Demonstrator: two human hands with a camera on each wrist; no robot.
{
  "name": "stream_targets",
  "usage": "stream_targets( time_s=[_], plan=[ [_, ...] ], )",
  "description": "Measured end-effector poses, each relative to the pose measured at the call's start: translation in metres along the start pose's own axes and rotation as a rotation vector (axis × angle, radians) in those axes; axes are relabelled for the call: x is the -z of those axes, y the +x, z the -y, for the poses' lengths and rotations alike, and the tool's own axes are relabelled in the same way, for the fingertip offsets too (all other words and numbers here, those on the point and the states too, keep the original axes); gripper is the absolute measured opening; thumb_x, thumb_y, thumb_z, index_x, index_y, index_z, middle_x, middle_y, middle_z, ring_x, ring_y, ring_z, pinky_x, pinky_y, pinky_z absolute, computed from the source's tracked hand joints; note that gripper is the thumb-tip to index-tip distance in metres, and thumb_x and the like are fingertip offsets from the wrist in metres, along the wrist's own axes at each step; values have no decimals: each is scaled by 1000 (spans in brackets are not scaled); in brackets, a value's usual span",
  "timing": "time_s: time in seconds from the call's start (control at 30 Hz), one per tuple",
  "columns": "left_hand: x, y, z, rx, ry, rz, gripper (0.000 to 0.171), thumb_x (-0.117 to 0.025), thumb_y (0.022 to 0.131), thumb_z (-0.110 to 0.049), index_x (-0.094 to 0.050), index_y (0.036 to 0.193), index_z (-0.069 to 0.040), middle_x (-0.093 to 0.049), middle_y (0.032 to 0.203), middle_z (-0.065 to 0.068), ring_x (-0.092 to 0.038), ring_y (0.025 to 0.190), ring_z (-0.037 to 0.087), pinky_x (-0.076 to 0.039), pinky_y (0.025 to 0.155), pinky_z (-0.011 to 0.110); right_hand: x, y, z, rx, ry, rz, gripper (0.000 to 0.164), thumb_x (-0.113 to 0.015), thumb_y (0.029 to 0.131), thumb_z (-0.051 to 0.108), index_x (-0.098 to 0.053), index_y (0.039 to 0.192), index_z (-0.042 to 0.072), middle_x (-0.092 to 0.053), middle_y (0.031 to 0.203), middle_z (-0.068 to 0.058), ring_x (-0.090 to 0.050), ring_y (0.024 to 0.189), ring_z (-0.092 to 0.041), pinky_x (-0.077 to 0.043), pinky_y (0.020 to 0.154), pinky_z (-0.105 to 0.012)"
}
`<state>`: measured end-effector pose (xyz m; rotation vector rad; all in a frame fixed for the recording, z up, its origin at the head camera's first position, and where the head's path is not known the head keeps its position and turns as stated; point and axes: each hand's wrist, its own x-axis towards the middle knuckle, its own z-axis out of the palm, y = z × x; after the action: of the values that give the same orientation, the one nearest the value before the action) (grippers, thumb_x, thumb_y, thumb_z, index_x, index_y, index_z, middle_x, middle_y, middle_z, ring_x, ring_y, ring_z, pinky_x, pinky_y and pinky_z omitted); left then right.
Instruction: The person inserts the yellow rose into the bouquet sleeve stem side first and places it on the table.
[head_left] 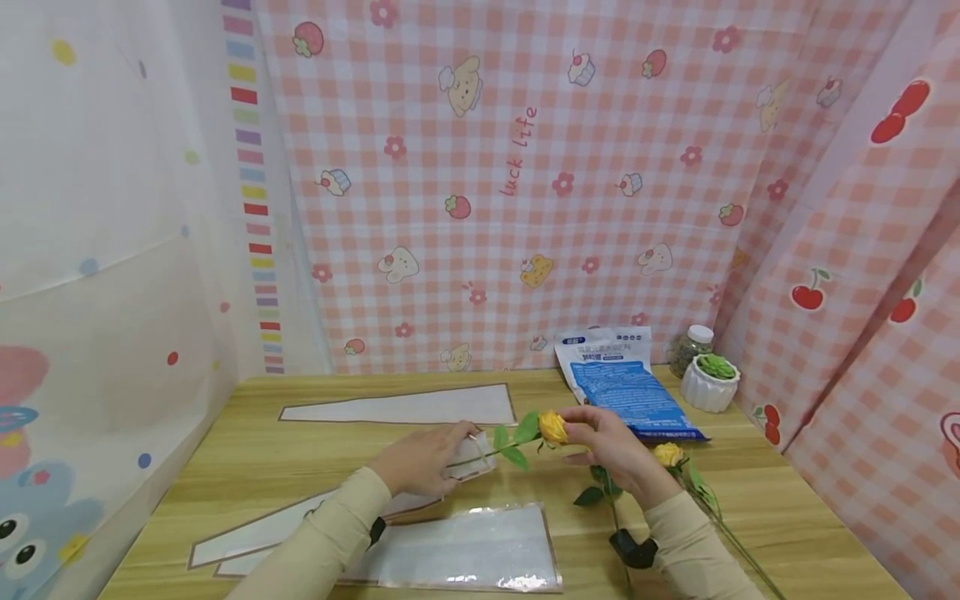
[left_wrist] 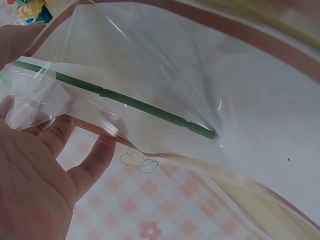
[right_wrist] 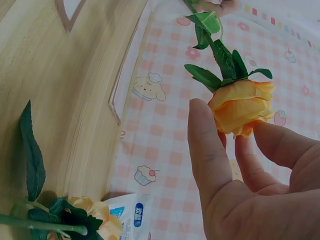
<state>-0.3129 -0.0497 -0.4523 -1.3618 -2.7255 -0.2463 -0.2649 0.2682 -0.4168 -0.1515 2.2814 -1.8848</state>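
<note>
My left hand [head_left: 423, 458] grips a clear flower sleeve [head_left: 472, 457] with a brown border by its open end, fingers curled at the rim. Inside it runs the green stem [left_wrist: 135, 104] of a yellow rose, seen through the film in the left wrist view. At the other end my right hand [head_left: 611, 446] holds the yellow rose [head_left: 552, 427] by its bloom, fingertips and thumb around the petals [right_wrist: 242, 106]. Green leaves [head_left: 514, 456] stick out between the two hands. The rose lies nearly level above the table.
More flat sleeves [head_left: 472, 546] lie at the table's front, and another sleeve [head_left: 405, 406] at the back. A second yellow rose [head_left: 669, 454] lies at the right, beside another stem with dark leaves [head_left: 588, 496]. Behind stand a blue-white bag [head_left: 626, 383], a potted succulent [head_left: 710, 385] and a jar [head_left: 682, 350].
</note>
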Motion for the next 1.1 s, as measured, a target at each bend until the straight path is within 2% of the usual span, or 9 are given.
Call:
stream_targets(
  time_s=[0.23,0.67,1.1],
  plan=[
    [0,1,-1,18,-37,11,64,-75,87,-29,-40,138,-14,-59,106,-3,-54,84,8,-52,75,28,-5,2,0,-15,11,-10,34,-47,108,10,-50,137,-7,-56,124,-18,-62,106,-23,-55,92,-51],
    [0,2,0,14,-26,2,64,-76,86,-29,-40,137,-13,-59,102,-4,-52,81,8,-51,73,29,-9,5,-1,22,11,19,35,-48,108,11,-50,137,-9,-56,126,-19,-62,106,-22,-54,93,-52],
    [1,1,-1,0,-1,-6,66,-76,86,-30,-39,136,-12,-60,104,-2,-56,88,11,-53,80,33,-14,7,-1,22,21,18,34,-48,107,7,-49,135,-11,-56,124,-21,-64,103,-22,-57,88,-47]
  ],
)
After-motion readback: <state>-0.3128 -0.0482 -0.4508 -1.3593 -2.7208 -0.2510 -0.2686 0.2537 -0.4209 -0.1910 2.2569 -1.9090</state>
